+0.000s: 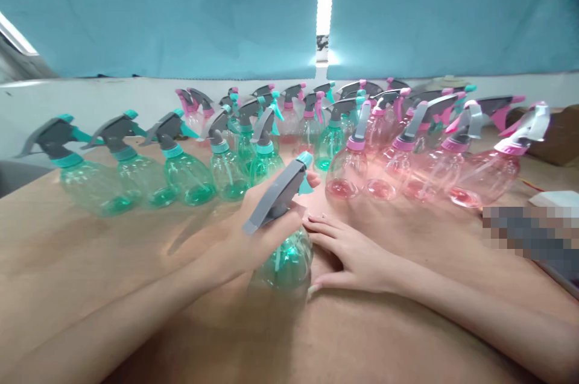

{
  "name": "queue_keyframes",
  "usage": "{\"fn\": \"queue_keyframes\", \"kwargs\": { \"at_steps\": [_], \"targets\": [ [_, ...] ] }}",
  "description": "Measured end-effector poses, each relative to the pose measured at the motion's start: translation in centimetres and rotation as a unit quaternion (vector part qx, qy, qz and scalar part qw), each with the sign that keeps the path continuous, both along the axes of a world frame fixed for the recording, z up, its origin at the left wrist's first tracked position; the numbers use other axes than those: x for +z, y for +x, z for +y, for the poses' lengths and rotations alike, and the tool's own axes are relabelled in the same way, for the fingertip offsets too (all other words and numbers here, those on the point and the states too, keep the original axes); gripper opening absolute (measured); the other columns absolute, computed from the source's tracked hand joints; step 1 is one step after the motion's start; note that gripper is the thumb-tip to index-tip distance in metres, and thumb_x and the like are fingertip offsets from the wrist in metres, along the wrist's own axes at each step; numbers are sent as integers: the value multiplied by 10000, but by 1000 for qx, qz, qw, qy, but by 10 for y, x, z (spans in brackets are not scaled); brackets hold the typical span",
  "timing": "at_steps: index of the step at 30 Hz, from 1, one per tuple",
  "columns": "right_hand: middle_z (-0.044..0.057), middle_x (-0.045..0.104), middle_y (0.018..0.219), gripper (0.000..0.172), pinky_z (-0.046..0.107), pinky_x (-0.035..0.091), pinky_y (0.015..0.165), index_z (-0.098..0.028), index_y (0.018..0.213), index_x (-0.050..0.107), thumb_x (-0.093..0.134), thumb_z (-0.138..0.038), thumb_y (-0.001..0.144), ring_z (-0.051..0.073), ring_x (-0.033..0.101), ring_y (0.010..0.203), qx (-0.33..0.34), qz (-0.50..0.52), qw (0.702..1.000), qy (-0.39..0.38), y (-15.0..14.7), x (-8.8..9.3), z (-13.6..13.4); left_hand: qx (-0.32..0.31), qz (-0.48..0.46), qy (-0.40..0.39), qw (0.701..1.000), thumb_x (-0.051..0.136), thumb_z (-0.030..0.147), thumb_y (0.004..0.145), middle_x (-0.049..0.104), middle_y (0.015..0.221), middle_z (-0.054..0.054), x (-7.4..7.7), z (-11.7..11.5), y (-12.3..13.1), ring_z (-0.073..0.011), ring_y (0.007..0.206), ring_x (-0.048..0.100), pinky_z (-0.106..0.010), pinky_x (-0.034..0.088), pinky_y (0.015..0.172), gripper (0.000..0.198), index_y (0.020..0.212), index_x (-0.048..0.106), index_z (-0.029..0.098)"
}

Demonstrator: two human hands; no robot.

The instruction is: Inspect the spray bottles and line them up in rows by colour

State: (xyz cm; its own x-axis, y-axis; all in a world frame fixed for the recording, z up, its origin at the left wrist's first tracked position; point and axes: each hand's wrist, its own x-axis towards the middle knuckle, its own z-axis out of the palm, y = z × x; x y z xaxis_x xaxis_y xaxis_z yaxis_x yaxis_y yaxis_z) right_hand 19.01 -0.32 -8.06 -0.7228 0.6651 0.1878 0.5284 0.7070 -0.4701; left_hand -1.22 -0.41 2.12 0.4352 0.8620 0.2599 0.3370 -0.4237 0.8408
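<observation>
A green spray bottle [287, 260] with a grey and teal spray head stands at the middle of the table, tilted in view. My left hand [266, 215] is wrapped round its neck, just under the spray head. Beside the bottle's right side my right hand [346, 251] rests low with its fingers spread, the fingertips close to the bottle; whether they touch it is unclear. Behind my hands is a row of green bottles [187, 179] on the left and a row of pink bottles [346, 173] on the right.
More pink and green bottles [309, 128] are crowded at the back of the wooden table [67, 263]. A brown box [554, 137], a white object [556, 200] and a blurred-out item are at the right. A blue sheet [181, 16] hangs behind.
</observation>
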Motion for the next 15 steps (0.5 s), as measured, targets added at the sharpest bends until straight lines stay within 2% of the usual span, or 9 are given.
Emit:
{"fn": "queue_keyframes", "kwargs": {
  "at_steps": [3,6,9,15],
  "targets": [
    [151,368,1516,825,494,243,1158,-140,1429,446,570,-673,812,316,268,1424,4,-11,1000,-7,3,1,1,-6,-4,-15,1000,500,188,793,451,673,56,-1,1,-1,-121,558,440,-275,400,592,376,1163,524,251],
    [118,356,1530,718,475,235,1166,-184,1451,417,528,-606,882,286,252,1433,12,-12,1000,-13,5,2,2,-11,-8,-27,1000,499,182,806,329,614,73,-4,2,-2,-114,525,373,-265,373,573,387,1183,517,269],
    [102,351,1535,630,479,238,1165,-210,1460,401,491,-540,931,271,250,1435,23,-4,1000,-8,7,2,3,-9,-17,-29,999,512,178,789,271,605,77,-5,1,-2,-107,505,320,-263,365,565,383,1161,530,267],
    [85,350,1537,554,470,239,1168,-214,1440,430,483,-475,954,254,260,1433,29,10,1000,-4,8,0,6,8,-12,-15,1000,500,174,768,295,626,73,-2,0,1,-103,507,299,-261,367,557,367,1128,543,235]
  ]
}}
